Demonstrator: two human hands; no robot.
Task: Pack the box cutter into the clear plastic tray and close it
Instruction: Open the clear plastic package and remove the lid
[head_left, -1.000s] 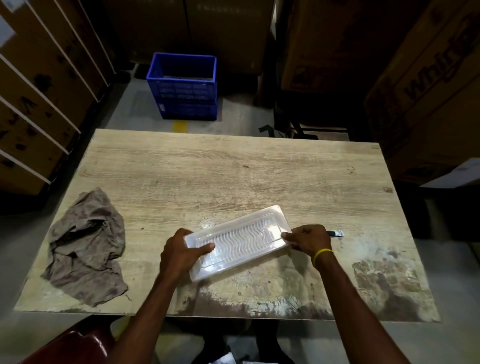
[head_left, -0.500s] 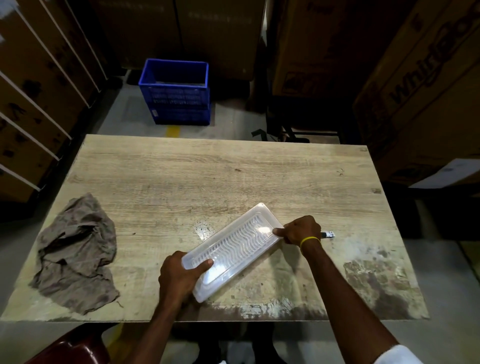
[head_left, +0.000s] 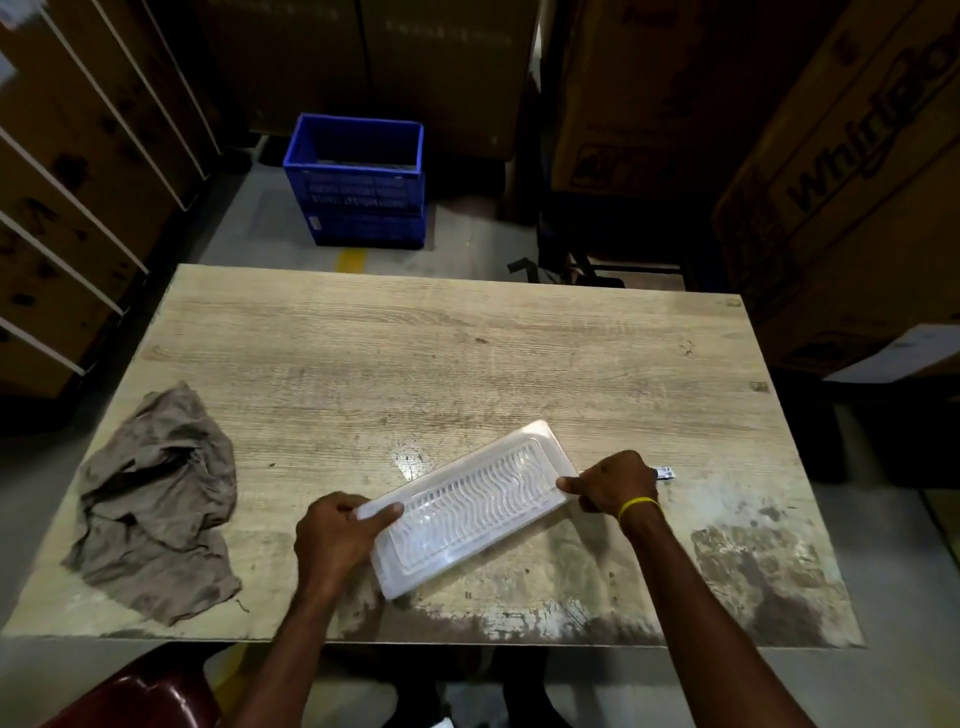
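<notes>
Tray (head_left: 470, 506) pinched at opposite ends by both hands: left (head_left: 337, 540), right (head_left: 615, 483).

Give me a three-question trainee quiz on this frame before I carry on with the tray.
1. True or false: both hands grip the clear plastic tray.
2. Which lies on the table to the tray's left? A) blue crate B) crumpled cloth C) cardboard box
3. Fill in: the small object poking out past the right hand is the tip of the ____.

Key
1. True: left hand on the near end, right hand on the far end.
2. B, the crumpled cloth.
3. Probably the box cutter; mostly hidden.
</notes>
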